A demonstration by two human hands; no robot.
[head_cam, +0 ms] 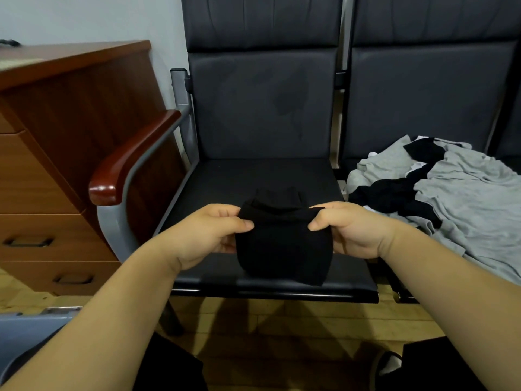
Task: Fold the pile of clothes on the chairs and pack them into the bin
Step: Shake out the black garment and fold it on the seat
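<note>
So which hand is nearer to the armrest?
Left. The left hand is right of the armrest; the right hand is farther right, beyond the garment both hold.

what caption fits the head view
Left hand and right hand pinch a black garment over a chair seat, clothes pile beside.

The black garment hides most fingers of the left hand and right hand; its kind is unclear; the pile of clothes runs off the right edge; the drawer cabinet off the left.
</note>
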